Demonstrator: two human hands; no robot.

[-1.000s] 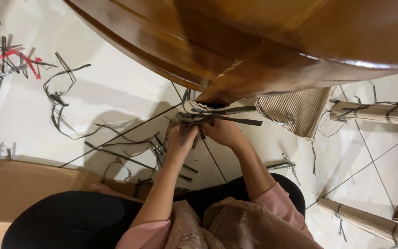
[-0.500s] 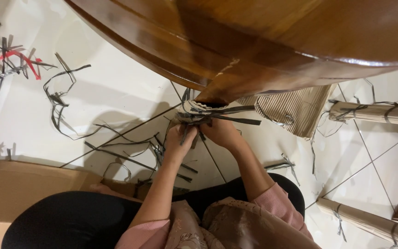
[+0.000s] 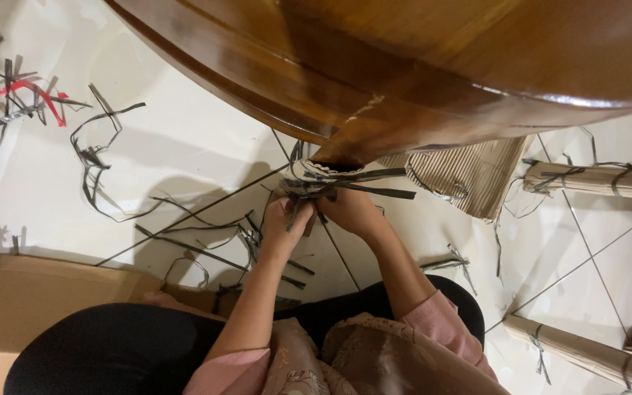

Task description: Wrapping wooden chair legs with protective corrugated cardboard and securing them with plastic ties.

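A glossy brown wooden table (image 3: 418, 58) fills the top of the head view. Its leg, wrapped in corrugated cardboard (image 3: 309, 174), comes down to the tiled floor. Grey plastic straps (image 3: 374, 192) are tied round that wrapping. My left hand (image 3: 284, 223) and my right hand (image 3: 352, 211) are close together just below the wrapped leg, both pinching the strap ends. The knot itself is hidden behind my fingers.
Loose grey strap offcuts (image 3: 100, 157) and a red one (image 3: 38, 93) litter the white tiles. A corrugated sheet (image 3: 469, 175) lies behind the leg. Strapped cardboard rolls (image 3: 601, 179) lie at right, another roll (image 3: 587, 355) at lower right. A flat cardboard box (image 3: 23, 292) sits at left.
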